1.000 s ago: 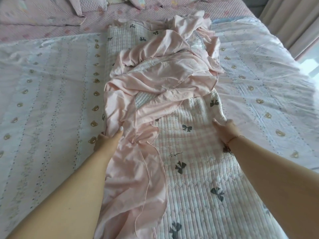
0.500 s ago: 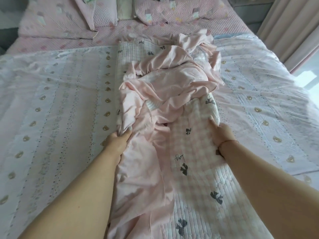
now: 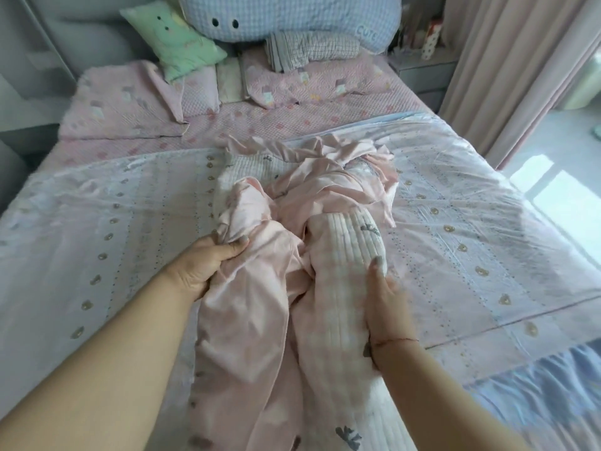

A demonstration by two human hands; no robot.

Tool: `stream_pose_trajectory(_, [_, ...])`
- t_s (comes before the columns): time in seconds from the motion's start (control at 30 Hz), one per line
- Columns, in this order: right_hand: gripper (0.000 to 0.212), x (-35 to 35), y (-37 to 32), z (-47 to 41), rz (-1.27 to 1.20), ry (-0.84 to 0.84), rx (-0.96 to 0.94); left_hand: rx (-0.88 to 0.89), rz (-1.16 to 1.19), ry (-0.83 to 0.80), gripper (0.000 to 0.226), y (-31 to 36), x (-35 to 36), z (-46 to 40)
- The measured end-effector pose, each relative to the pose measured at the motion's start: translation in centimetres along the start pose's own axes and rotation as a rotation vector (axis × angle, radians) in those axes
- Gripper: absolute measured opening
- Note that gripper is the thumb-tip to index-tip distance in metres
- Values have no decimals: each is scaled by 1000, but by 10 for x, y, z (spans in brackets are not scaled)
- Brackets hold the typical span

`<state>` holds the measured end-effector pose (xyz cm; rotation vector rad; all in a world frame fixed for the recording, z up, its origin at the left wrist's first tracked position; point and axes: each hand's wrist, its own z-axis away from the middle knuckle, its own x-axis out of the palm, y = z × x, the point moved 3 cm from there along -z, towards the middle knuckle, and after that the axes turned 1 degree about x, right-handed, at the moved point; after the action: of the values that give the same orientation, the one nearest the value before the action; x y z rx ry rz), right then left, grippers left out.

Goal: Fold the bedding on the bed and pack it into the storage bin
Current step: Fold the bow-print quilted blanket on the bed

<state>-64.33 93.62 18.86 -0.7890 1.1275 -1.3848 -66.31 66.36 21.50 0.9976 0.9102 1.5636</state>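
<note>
A long strip of bedding lies down the middle of the bed: a white quilted blanket [image 3: 344, 262] with dark bow prints, tangled with a plain pink sheet [image 3: 247, 307]. My left hand [image 3: 208, 265] is shut on a bunch of the pink sheet at the strip's left edge. On the right edge, my right hand [image 3: 387, 304] grips the quilted blanket, thumb on top. The far end of the strip is heaped in crumpled folds [image 3: 328, 177]. No storage bin is in view.
Under the strip spreads a pale quilt [image 3: 481, 242] with small gold bear prints. Pink pillows [image 3: 312, 79], a green cushion [image 3: 175, 40] and a big blue plush [image 3: 286, 14] lie at the headboard. A pink curtain [image 3: 507, 70] hangs on the right.
Both hands have pulled the bedding strip toward me and lifted it, bunching it up. The far end has crumpled closer. The camera has tilted up, showing the headboard pillows.
</note>
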Motion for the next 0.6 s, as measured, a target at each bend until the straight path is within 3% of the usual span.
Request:
stream_pose_trajectory(0.07, [55,9,8,19,-71,-76,52,-13,-32,-43,64,17,-10,13])
stream_pose_trajectory(0.17, [67,29,23,35,-205,-303,197,-92,-108,2,72,30,-29,31])
stream_pose_trajectory(0.27, [67,43,27,41,-200,-448,348,-181,-278,219,53,21,-54,43])
stream_pose_trajectory(0.33, [66,46,28,38,-106,-420,395,-222,-423,327,44,8,-60,49])
stream_pose_trajectory(0.47, [59,48,23,37,180,-357,279,-221,-499,412,53,-6,-41,52])
stream_pose_trajectory(0.6, [53,51,25,44,86,-260,258,-181,-492,448,42,-7,-31,52])
